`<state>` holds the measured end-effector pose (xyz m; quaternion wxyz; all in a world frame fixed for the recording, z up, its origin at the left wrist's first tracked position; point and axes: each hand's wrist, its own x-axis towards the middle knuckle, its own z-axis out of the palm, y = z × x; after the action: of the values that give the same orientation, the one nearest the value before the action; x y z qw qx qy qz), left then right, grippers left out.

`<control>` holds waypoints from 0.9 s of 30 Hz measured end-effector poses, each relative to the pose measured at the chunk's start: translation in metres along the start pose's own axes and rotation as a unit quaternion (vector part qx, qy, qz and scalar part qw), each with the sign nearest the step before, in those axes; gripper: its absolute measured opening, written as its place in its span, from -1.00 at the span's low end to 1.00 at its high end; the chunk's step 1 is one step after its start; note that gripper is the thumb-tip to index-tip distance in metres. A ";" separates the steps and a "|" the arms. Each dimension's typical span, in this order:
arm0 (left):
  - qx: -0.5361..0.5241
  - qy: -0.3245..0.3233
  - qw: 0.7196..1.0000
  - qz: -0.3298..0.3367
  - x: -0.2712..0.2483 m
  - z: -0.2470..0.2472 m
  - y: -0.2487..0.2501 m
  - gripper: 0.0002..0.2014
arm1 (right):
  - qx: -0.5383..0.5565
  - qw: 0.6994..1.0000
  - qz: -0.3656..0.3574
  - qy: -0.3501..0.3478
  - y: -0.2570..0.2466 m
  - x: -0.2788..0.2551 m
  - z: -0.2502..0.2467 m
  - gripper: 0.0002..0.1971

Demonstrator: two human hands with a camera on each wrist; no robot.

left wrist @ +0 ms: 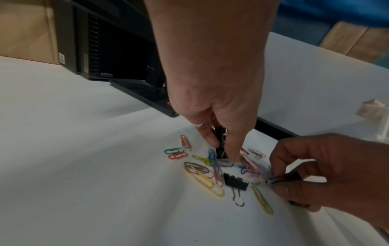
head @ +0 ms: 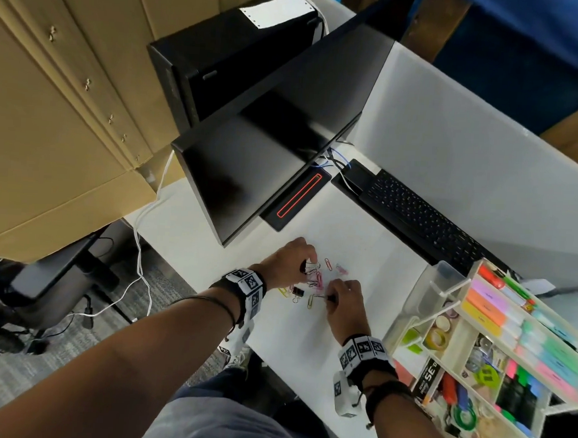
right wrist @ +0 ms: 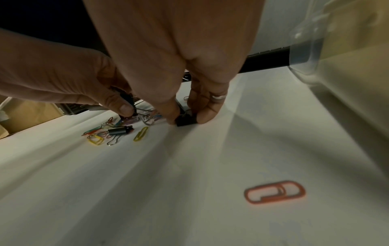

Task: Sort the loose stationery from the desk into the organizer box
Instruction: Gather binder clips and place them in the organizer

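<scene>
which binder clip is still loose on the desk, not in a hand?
The black binder clip lying flat among the paper clips, wire handles toward the camera. The other two are pinched by the left hand and right hand.

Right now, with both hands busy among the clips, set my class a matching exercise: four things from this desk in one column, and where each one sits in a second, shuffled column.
Things
1. orange coated paper clip
2. black metal binder clip with silver wire handles
3. white compartmented organizer box
4. black computer keyboard

Places
A. right of the pile of coloured paper clips, compartments part filled
B. lying free in that pile
C. beyond the pile, along the grey partition
D. alone on the white desk, apart from the pile

Pairs: 1-D; 2-B; 3-A; 4-C
</scene>
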<state>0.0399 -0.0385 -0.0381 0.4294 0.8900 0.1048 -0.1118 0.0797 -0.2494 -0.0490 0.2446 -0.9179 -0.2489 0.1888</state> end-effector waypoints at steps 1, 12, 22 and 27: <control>-0.011 0.002 1.000 -0.001 -0.001 -0.002 0.000 -0.64 | 0.003 1.000 0.007 -0.003 -0.001 0.000 -0.002 -0.76; -0.192 0.060 0.978 -0.061 -0.012 -0.031 0.008 -0.59 | 0.152 0.980 0.099 0.077 -0.004 0.004 -0.023 -0.80; -0.313 0.024 0.946 -0.074 -0.021 -0.011 0.035 -0.61 | 0.445 0.872 0.199 0.043 -0.013 -0.016 -0.059 -0.85; -0.320 0.018 0.945 -0.073 -0.023 0.004 0.067 -0.63 | 0.488 0.855 0.175 0.004 -0.018 -0.048 -0.095 -0.82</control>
<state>0.0368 -0.0844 0.0160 0.6801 0.6979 0.2070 -0.0872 0.0789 -0.2965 0.0487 0.6248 -0.7101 0.0407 0.3219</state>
